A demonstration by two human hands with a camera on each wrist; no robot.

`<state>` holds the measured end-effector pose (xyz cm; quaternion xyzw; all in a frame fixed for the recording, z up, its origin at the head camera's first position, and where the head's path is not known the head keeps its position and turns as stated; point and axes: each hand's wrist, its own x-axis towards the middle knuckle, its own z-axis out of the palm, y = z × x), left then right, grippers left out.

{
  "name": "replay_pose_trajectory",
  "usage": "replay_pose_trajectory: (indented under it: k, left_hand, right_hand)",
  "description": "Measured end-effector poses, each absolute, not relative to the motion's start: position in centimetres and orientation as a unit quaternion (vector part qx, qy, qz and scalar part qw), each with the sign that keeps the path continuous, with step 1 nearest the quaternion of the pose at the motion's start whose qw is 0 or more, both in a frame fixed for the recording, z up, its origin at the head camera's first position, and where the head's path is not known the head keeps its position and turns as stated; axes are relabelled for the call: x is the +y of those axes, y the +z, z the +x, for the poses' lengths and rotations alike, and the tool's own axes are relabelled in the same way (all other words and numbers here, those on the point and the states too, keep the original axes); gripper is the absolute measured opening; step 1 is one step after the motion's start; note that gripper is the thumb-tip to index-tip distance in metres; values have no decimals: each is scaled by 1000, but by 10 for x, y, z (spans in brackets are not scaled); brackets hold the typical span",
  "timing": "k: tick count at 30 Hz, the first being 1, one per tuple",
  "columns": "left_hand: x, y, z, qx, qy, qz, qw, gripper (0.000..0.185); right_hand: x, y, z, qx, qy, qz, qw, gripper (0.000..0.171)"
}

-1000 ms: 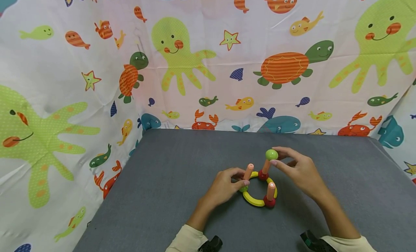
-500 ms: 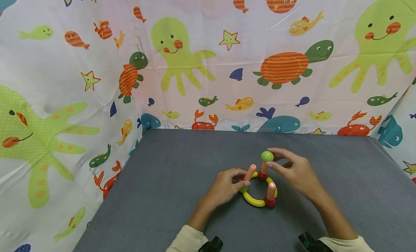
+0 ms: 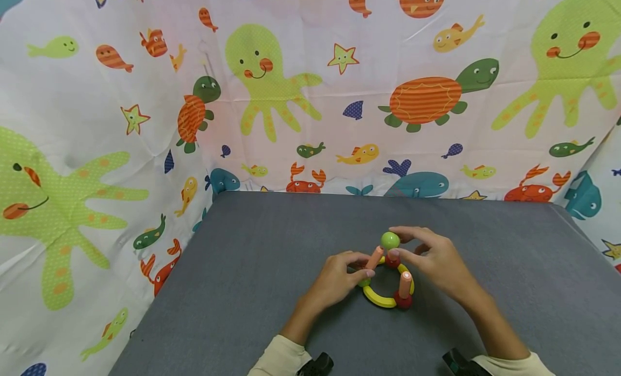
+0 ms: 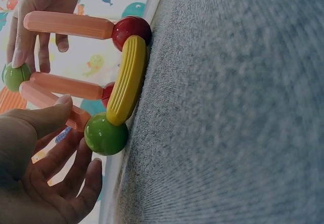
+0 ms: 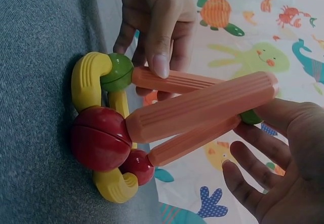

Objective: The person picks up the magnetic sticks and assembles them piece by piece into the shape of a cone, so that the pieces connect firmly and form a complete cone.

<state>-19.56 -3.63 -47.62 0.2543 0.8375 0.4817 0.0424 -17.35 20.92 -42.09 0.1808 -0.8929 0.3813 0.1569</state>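
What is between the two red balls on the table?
A curved yellow piece joins the two red balls; the right wrist view shows it best. It lies on the grey table.

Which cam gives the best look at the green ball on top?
Head view: the top green ball shows whole, pinched by the right hand. Left wrist view catches it small at the edge; right wrist view shows only a sliver behind the sticks.

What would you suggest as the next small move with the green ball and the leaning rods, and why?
Probably tilt the near rod inward to meet the green ball. The right hand pinches that ball atop the far rod, the left hand leans its rod against it; the near rod stands free.
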Motion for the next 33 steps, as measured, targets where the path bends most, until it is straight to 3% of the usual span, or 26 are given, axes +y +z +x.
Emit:
replay_pose_trajectory:
  k: [28,33]
  left_hand:
    - [-37,-478,-196,833,484,266,36,28]
    - [-37,-478,-196,833,486,262,36,28]
  right_hand:
    - [213,-418,-172,-881,409,199,129,42]
    - [226,-411,-170,-870,437,200,107,34]
